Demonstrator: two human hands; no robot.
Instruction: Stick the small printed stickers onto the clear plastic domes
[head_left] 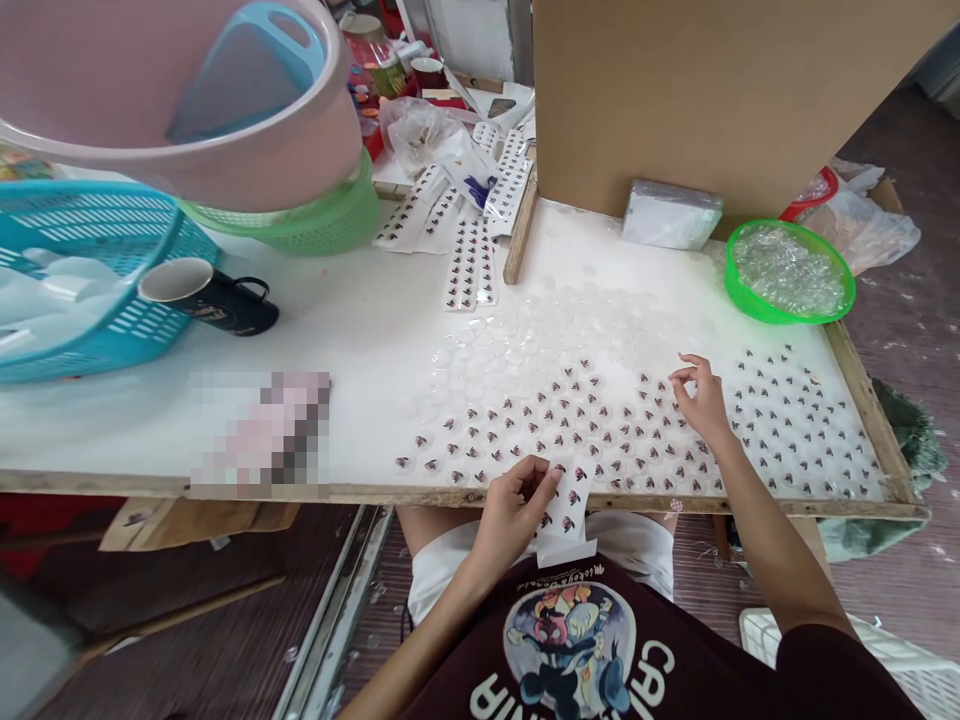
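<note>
My left hand is closed on a strip of stickers, white backing with small dark-and-pink prints, held at the table's front edge above my lap. My right hand is over the table with thumb and forefinger slightly apart; I see nothing between them. Below and around it lie many small clear round pieces with stickers on them, spread in rows along the front. Behind these, plain clear discs lie close together on the white tabletop.
More sticker strips lie at the back by a wooden bar. A green bowl of clear pieces stands at the right. Left are a dark mug, a blue basket and a pink basin. A cardboard sheet rises behind.
</note>
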